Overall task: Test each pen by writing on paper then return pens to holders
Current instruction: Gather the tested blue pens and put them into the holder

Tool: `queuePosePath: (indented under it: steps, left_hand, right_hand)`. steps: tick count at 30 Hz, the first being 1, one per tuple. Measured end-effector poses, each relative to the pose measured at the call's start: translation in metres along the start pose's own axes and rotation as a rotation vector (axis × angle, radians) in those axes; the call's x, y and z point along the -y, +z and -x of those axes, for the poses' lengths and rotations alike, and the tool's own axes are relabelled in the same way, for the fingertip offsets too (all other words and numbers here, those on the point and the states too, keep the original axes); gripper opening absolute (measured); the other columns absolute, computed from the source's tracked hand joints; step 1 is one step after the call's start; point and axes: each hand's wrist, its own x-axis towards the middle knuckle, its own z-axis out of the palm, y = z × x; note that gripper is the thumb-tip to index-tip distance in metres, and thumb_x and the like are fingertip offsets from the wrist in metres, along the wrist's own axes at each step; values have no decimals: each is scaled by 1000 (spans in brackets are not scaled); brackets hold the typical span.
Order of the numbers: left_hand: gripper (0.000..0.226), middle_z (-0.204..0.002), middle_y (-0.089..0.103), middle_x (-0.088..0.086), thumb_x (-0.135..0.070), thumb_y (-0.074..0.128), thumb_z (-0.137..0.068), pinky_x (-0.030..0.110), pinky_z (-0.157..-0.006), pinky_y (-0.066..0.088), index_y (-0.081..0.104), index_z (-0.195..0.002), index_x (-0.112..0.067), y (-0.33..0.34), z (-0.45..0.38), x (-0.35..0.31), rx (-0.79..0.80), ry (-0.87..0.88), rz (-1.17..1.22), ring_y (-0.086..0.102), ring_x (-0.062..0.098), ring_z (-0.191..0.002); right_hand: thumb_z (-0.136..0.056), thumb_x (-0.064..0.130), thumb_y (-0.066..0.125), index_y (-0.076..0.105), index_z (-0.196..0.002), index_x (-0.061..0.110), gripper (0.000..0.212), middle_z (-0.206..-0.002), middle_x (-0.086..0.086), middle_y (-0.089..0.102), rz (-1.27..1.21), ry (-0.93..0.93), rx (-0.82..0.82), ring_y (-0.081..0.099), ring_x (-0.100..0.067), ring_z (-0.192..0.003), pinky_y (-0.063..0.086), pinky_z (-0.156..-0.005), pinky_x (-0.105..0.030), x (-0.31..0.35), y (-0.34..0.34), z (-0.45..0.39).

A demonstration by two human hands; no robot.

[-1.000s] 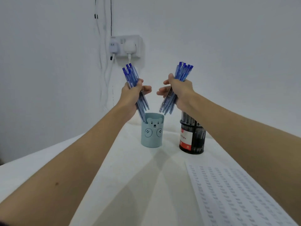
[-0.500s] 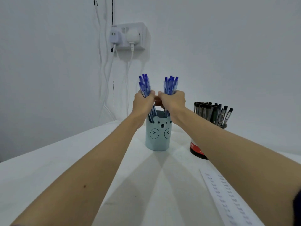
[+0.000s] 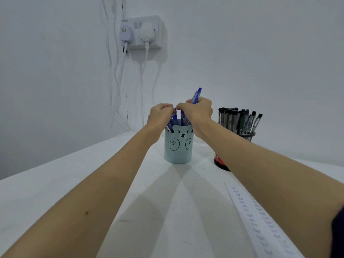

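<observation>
A light blue bear-face holder (image 3: 178, 146) stands on the white table (image 3: 55, 192) and has several blue pens (image 3: 175, 121) standing in it. My left hand (image 3: 160, 114) sits over the holder's left rim, fingers curled on the pen tops. My right hand (image 3: 197, 110) is over the right rim and grips one blue pen (image 3: 197, 94) that sticks up above my knuckles. To the right, a black mesh holder (image 3: 247, 135) is full of black pens (image 3: 238, 120). The written-on paper (image 3: 264, 220) lies at the lower right.
A wall socket (image 3: 143, 32) with two plugs hangs above the holders, and white cables (image 3: 119, 86) run down the wall behind the table's far edge. My forearms cross much of the table's middle.
Both hands have come down with their bundles of blue pens, and the pens now stand inside the bear holder. Only one blue pen still rises above my right hand.
</observation>
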Motion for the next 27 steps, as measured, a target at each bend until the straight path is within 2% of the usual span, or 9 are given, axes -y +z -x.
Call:
queuePosePath:
  steps: [4,7,10,13,15,19,21,24,27]
  left_hand:
    - [12,-80,55,3,-16,49,-87,30,-79,40,55,-77,-18,-1,1,-5,-11,-59,-1,50,22,-82]
    - [14,-93,54,1,-21,44,-93,24,-69,35,56,-98,-15,-4,5,-13,4,-45,59,48,17,-83]
    - [31,-112,52,1,-26,40,-97,28,-84,30,52,-123,-17,-7,9,-18,41,-49,59,48,17,-100]
    - [18,-87,53,-1,-23,37,-96,29,-84,29,55,-95,-22,-7,15,-17,76,-77,8,47,15,-86]
    - [23,-70,54,-3,-19,34,-95,26,-70,33,45,-76,-23,-6,16,-13,69,-91,11,45,14,-77]
    - [24,-36,53,-10,-21,33,-96,28,-79,37,43,-75,-17,-1,15,-13,34,-103,91,46,15,-67]
    - [24,-37,52,-8,-22,34,-96,30,-79,38,42,-74,-15,1,16,-12,23,-104,130,46,15,-63]
    - [23,-60,52,-1,-22,34,-93,28,-68,35,42,-72,-16,5,17,-11,48,-107,126,44,16,-63]
    - [27,-68,45,-4,-27,31,-96,23,-62,31,41,-72,-21,6,18,-14,73,-92,47,43,13,-67]
  right_hand:
    - [-73,12,74,52,-84,9,25,-75,-3,52,-21,-5,8,46,-14,-61,42,-55,-24,10,-3,6]
    - [-75,14,76,52,-82,10,26,-69,2,49,-6,-33,15,45,-11,-60,37,-52,-20,25,-10,5]
    - [-83,20,70,57,-91,9,19,-83,0,59,21,6,55,49,-14,-71,35,-54,-21,31,-13,2]
    - [-93,31,55,55,-112,4,33,-107,-10,61,139,100,132,50,-20,-85,37,-66,-27,17,-9,3]
    - [-95,33,47,51,-106,6,30,-103,-9,56,229,137,201,48,-23,-87,36,-71,-28,5,-6,5]
    - [-90,51,52,47,-117,11,49,-106,-4,49,169,57,212,49,-22,-94,39,-72,-31,1,-2,4]
    - [-93,57,40,48,-114,13,50,-104,-1,48,131,-8,157,47,-20,-95,37,-76,-32,1,-1,4]
    - [-100,46,20,50,-84,12,47,-84,-2,51,212,21,209,45,-23,-85,34,-74,-31,-7,3,9]
    - [-101,42,18,59,-85,8,55,-77,-3,51,199,56,208,47,-23,-79,35,-70,-30,-6,2,14]
